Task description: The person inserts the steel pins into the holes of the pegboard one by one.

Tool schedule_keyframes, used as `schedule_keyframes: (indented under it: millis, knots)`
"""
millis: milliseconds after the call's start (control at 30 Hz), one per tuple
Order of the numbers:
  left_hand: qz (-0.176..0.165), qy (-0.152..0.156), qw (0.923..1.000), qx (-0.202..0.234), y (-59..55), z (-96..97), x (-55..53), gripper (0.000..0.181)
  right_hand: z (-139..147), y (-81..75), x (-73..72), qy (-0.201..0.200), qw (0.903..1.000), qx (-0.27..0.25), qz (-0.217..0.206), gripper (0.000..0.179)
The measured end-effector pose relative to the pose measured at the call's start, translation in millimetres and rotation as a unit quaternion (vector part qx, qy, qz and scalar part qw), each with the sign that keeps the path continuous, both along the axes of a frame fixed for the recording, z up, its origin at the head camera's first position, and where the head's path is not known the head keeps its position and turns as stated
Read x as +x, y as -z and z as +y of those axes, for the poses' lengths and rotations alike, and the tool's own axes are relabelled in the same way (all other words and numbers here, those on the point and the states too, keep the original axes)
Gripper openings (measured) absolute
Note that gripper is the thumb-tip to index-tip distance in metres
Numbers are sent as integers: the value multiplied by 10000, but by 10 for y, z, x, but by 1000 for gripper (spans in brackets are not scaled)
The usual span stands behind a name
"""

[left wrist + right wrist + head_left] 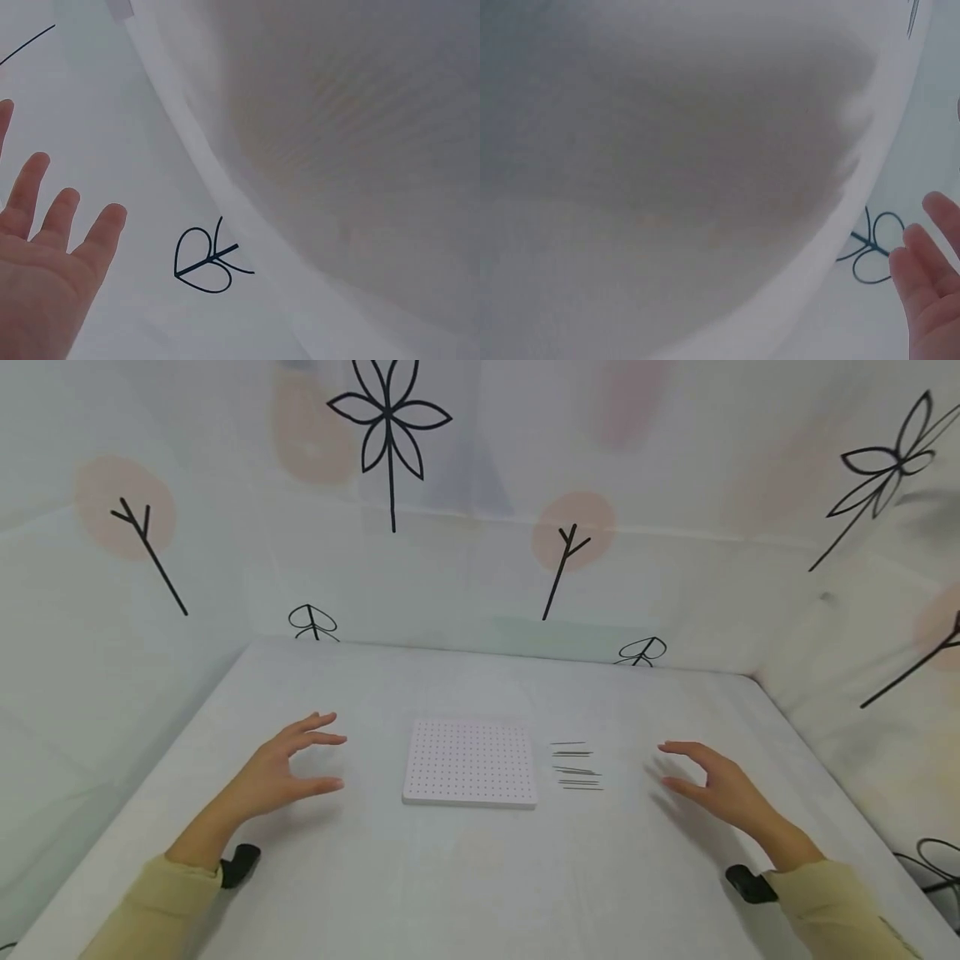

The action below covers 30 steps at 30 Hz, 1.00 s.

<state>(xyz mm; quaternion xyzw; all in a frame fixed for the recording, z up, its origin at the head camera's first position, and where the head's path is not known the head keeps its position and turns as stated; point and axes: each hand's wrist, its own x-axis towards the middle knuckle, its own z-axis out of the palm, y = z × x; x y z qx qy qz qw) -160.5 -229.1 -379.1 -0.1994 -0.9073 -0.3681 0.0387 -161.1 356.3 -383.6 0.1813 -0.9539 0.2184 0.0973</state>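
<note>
A white square board (471,763) dotted with rows of small holes lies flat in the middle of the table. Just right of it, several thin dark needle-like sticks (576,770) lie roughly parallel on the cloth. To the board's left hovers my left hand (281,770), thumb and fingers spread apart with nothing between them. My right hand (720,783) is held over the table right of the sticks, thumb and fingers apart, also holding nothing. In the wrist views, the fingers of the left hand (56,247) and the right hand (934,277) look relaxed and touch nothing.
A white cloth covers the table (465,885). Behind it and at both sides hangs a pale curtain (465,577) printed with black plant drawings and soft coloured spots. Black straps or mounts (240,865) show at both wrists, beside light yellow sleeves (150,910).
</note>
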Motion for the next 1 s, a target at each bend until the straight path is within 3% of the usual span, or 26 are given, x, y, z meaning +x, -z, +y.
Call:
schedule_keyframes:
  millis: [1000]
  knots:
    - [-171,651,9974,-258,37,366,-124,50,-303,29,-224,-352,9988,-262,-239,44]
